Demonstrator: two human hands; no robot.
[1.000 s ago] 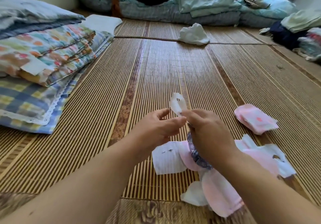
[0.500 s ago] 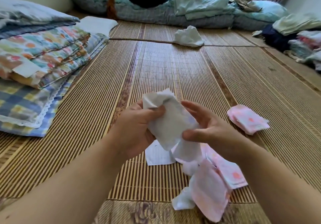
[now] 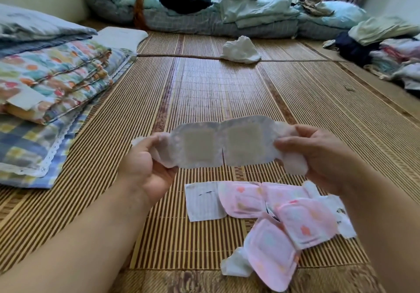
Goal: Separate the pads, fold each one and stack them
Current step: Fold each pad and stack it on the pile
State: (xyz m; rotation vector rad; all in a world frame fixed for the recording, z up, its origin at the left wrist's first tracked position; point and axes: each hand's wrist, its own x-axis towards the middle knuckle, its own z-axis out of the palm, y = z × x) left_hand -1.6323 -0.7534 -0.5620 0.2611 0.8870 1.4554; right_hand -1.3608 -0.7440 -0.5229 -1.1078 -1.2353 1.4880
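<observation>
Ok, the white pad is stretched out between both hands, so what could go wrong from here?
1. The left hand and right hand grip only the ends of the white pad. Its middle hangs unsupported, so a fold begun in the air may come out crooked.
2. The pink pads lie overlapping on the mat right below. If an end slips, the white pad could drop among them and get mixed into the pile.

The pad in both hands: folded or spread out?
Spread: the pad is stretched flat between the left hand and right hand, each gripping an end.
</observation>
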